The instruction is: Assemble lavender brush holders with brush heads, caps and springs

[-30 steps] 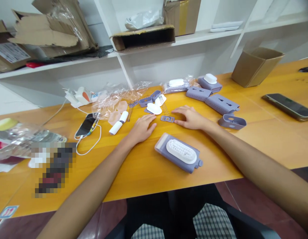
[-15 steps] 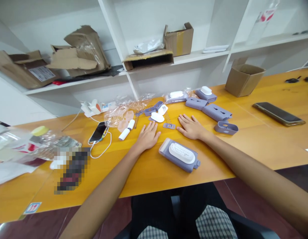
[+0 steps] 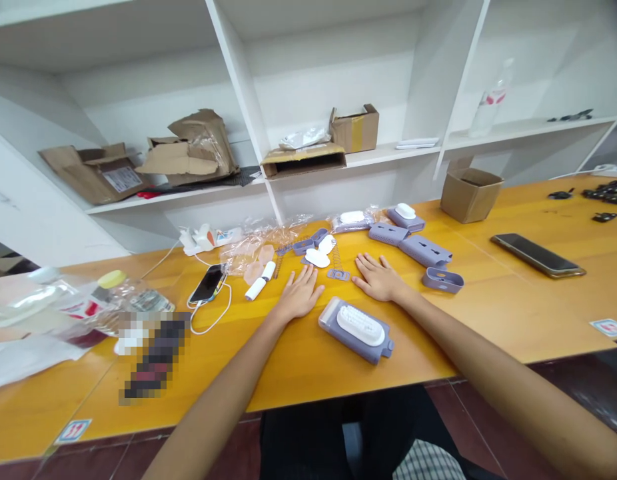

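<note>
My left hand (image 3: 299, 293) lies flat on the table with its fingers stretched out, just in front of a white oval piece (image 3: 318, 258). On the other side my right hand (image 3: 377, 277) also rests flat, fingers apart, holding nothing. Between my forearms sits a purple-grey case with a white ribbed oval part (image 3: 360, 325) on top. A small purple-grey plate (image 3: 338, 274) lies between my fingertips, with a thin spring (image 3: 337, 257) behind it. To the right are two purple-grey slotted shells (image 3: 426, 251) and a hollow purple-grey end piece (image 3: 442, 280). White cylinders (image 3: 261, 281) lie left of my left hand.
A phone with a white cable (image 3: 207, 284) and plastic bottles (image 3: 63, 303) stand left. Clear wrapping (image 3: 253, 243) lies at the back. On the right are a dark phone (image 3: 537, 255) and an open cardboard box (image 3: 471, 195). Shelves with boxes (image 3: 356, 130) rise behind the table (image 3: 288, 373).
The view has tilted upward, so more of the shelves shows and the table sits lower in the picture. Both hands stay flat in the same places among the parts.
</note>
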`<state>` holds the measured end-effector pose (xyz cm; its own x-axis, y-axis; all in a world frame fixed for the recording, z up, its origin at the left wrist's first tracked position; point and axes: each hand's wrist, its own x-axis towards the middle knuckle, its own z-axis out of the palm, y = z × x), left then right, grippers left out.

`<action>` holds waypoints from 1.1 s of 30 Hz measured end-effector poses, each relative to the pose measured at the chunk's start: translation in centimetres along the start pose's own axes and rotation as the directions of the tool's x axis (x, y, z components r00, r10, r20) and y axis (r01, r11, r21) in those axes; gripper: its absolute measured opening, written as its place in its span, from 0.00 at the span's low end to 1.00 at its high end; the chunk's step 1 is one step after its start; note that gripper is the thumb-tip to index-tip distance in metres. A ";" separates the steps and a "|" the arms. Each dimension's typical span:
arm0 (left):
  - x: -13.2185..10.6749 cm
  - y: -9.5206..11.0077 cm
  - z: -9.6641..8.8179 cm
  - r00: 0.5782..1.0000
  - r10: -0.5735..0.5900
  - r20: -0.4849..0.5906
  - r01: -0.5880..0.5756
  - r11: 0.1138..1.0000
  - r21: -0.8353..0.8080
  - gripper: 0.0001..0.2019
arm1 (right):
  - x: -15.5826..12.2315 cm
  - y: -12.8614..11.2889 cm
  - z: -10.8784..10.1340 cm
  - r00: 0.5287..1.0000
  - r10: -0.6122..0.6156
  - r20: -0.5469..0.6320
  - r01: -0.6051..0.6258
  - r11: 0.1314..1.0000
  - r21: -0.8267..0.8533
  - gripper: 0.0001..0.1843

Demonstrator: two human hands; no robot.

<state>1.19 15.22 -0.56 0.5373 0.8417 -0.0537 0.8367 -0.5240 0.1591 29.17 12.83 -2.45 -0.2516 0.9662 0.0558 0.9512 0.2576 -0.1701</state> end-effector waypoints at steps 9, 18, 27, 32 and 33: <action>0.0 -0.2 -0.4 1.000 0.022 -0.020 -0.023 1.000 -0.016 0.34 | -4.6 -0.3 0.6 0.995 -0.079 -0.063 0.082 0.996 0.045 0.39; 0.6 0.0 0.1 0.918 0.145 -0.368 -0.246 0.938 -0.243 0.21 | -15.7 2.3 0.3 0.951 -0.073 -0.301 0.130 0.976 0.174 0.23; 0.9 0.0 0.6 0.935 0.261 -0.238 -0.308 0.933 -0.188 0.26 | -18.4 9.7 -0.2 0.786 0.425 -0.449 -0.468 0.883 0.015 0.36; 1.0 0.2 0.3 0.925 0.157 -0.345 -0.250 0.937 -0.245 0.20 | -15.5 9.6 -0.4 0.869 0.258 -0.423 -0.242 0.966 0.093 0.20; 0.9 0.2 0.3 0.928 0.137 -0.347 -0.232 0.940 -0.251 0.20 | -14.8 9.2 -0.4 0.888 0.206 -0.411 -0.167 0.977 0.130 0.16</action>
<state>1.89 15.87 -0.85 0.5763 0.7546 0.3137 0.6349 -0.6551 0.4095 41.70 0.92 -4.45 0.0464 0.9068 0.4190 0.9482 0.0920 -0.3040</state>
